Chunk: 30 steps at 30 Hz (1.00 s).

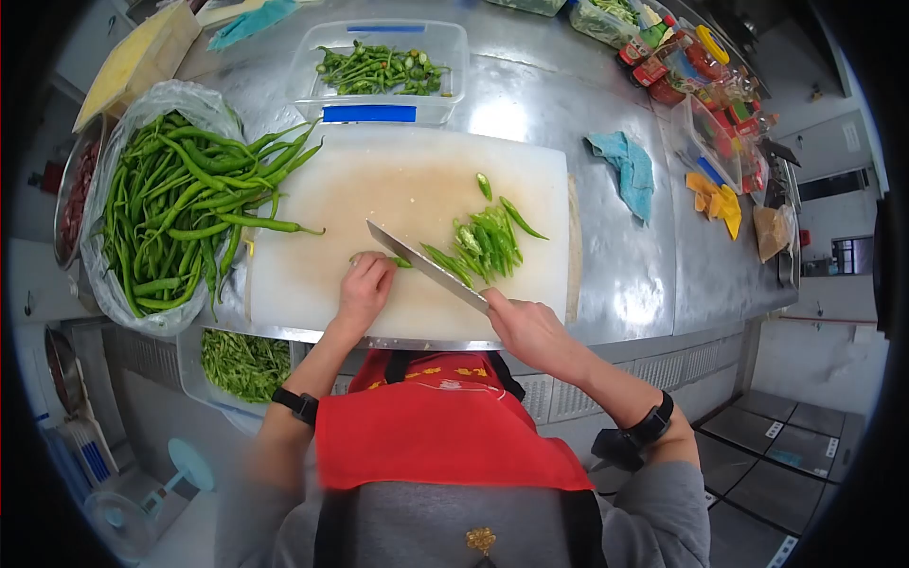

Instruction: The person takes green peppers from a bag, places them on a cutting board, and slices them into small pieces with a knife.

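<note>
My right hand is closed round the handle of a broad kitchen knife, its blade slanting up and left over the white cutting board. Curled fingers of my left hand press a green chili pepper onto the board beside the blade; most of that pepper is hidden by the hand and knife. To the right of the blade lies a pile of sliced green chili. Two larger green pieces rest just above the pile. Whole long green chilies heap in a plastic bag at the left, some reaching over the board.
A clear tub of green stem ends stands behind the board. Blue cloth and yellow cloth lie to the right, near bottles and jars. Below the counter's front edge, at left, is a tub of shredded greens.
</note>
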Motion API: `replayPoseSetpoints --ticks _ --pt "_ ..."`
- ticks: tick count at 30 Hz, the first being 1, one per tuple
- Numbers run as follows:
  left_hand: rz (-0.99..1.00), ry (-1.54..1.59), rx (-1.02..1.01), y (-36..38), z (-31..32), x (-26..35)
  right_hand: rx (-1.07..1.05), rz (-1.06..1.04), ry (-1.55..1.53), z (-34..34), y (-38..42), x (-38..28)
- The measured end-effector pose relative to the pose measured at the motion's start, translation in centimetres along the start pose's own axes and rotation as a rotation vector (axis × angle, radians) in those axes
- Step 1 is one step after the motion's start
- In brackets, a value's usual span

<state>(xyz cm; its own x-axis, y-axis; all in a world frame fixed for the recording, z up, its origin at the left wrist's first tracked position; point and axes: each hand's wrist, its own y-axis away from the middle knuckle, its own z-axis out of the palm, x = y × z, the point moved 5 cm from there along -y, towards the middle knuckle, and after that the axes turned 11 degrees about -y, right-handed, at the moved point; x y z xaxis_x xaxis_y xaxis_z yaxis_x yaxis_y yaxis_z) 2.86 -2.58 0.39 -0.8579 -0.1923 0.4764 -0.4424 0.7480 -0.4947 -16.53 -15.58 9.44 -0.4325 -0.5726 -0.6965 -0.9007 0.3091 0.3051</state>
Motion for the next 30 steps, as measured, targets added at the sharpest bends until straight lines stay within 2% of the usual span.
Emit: replayPoseSetpoints --ticks 5,8,11,14,17,23,25,27,29,30 --pt "-0.038 0.009 -0.025 -0.2 0.0 0.0 -0.011 -0.004 -0.027 1.6 -2.1 1.0" --pt "-0.129 -0.17 0.044 -1.8 -2.4 -0.1 0.027 0.0 -0.04 1.5 -2.0 1.2" --pt "-0.071 -0.276 -0.072 -1.2 -1.8 -1.8 0.087 -0.006 -0.069 0.9 -1.5 1.2" --pt "-0.083 -0.298 -0.041 -1.0 -1.6 -1.8 0.093 -0.026 -0.092 0.1 -0.3 0.0" --pt "-0.156 -0.279 -0.078 -1.0 -1.5 -1.7 0.011 0.025 -0.05 0.0 0.1 -1.0" --pt "-0.172 -0.269 -0.117 -1.0 -2.0 -1.6 0.048 -0.04 -0.09 1.7 -2.5 0.8" --pt "-0.243 -0.235 -0.139 -1.6 -2.8 -2.5 0.113 -0.004 -0.102 1.3 -1.7 1.6" --pt "-0.276 -0.218 -0.089 -4.6 -3.5 -4.0 0.183 0.017 -0.11 0.4 -0.8 2.4" --pt "-0.284 -0.216 -0.004 -9.9 -4.6 -6.4 0.242 0.058 -0.103 -0.3 -0.2 3.5" --pt "-0.334 -0.181 0.088 -13.9 -6.6 -5.6 0.261 0.085 -0.092 -0.3 -0.1 4.0"
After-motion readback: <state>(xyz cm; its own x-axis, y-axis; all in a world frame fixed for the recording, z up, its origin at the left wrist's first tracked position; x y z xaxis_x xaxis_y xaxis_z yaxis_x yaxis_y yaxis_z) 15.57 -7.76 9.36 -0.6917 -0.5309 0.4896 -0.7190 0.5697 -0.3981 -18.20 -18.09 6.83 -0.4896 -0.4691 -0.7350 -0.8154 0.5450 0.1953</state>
